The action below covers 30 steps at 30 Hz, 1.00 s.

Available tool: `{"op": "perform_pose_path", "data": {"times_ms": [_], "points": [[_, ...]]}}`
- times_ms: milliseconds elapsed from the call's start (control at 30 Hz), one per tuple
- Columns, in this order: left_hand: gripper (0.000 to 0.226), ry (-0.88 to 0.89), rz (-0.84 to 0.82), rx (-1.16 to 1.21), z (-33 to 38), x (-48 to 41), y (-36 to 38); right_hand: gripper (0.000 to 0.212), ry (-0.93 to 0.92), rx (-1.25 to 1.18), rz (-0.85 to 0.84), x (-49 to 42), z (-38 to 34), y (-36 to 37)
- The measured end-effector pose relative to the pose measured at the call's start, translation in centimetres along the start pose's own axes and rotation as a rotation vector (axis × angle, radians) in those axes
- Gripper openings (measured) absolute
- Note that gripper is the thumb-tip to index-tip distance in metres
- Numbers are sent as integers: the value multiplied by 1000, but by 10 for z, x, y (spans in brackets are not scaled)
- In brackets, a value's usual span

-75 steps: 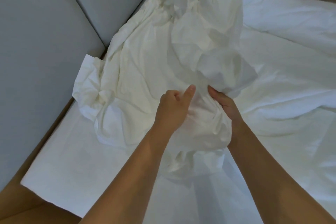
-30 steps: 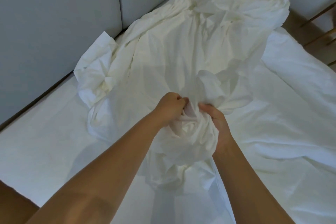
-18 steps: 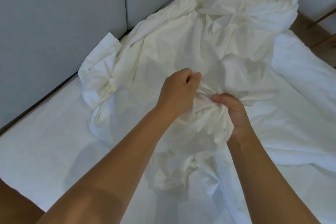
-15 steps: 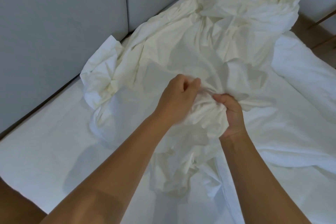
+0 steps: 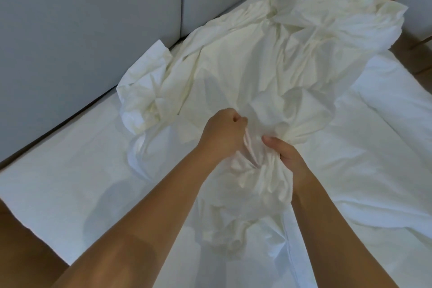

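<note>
Left hand (image 5: 223, 134): I see a tight fist at frame centre, fingers curled into a bunch of sheet (image 5: 236, 70).
Right hand (image 5: 286, 158): just right of the left, nearly touching it. The thumb is on top and the fingers wrap the same bunch.
Sheet: white and crumpled, it runs from upper right down to centre. The gathered wad hangs below both hands, between the forearms.
Sheet corner (image 5: 142, 93): loose lump at centre left, close to the headboard (image 5: 81, 18).
Mattress (image 5: 70, 170): white cover at lower left, lying under the sheet.
Headboard: grey padded panels at upper left, with one vertical seam.
Bedding (image 5: 378, 152): more white cloth on the right side, lying in folds.
</note>
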<state>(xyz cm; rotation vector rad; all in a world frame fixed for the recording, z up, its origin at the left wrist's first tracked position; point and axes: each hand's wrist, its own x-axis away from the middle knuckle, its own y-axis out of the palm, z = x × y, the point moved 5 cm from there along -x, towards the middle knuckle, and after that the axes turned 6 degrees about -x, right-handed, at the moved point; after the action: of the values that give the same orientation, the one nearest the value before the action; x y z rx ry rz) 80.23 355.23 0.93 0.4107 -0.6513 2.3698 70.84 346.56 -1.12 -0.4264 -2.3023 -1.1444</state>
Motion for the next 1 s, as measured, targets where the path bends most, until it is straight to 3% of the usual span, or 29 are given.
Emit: {"op": "perform_pose_path", "data": {"times_ms": [67, 133, 233, 367, 433, 500, 567, 600, 700, 767, 833, 933, 1000], "points": [[29, 270, 138, -94, 27, 19, -8, 47, 54, 4, 36, 1, 2, -4], [29, 438, 102, -85, 42, 41, -3, 48, 22, -39, 31, 1, -2, -4], [32, 362, -57, -138, 29, 48, 15, 44, -79, -79, 40, -2, -8, -1], [31, 447, -56, -444, 18, 42, 25, 45, -93, -161, 67, -4, 0, 0], [33, 490, -115, -364, 16, 37, 26, 45, -71, -134, 75, -6, 3, 3], [29, 404, -158, -78, 6, 27, 20, 38, -59, -130, 96, -9, 2, 5], [18, 287, -41, 161, -13, 11, 6, 32, -79, -156, 96, -12, -3, 8], [20, 239, 26, 140, -24, 2, 0, 26, -93, -160, 92, -13, -4, 11], [52, 132, -10, -345, -51, -19, -2, 26, -66, -177, 48, -15, 0, 17], [33, 214, 6, -642, -53, -22, -1, 32, -66, -178, 54, -16, 5, 17], [19, 233, 120, -521, -45, -15, -12, 38, -81, -162, 107, -17, 6, 11], [22, 305, 275, -168, -26, 15, -31, 21, 4, -78, 112, -17, 8, 11], [17, 454, 199, -80, -7, 45, -26, 16, 68, -21, 134, -17, 11, 12]]}}
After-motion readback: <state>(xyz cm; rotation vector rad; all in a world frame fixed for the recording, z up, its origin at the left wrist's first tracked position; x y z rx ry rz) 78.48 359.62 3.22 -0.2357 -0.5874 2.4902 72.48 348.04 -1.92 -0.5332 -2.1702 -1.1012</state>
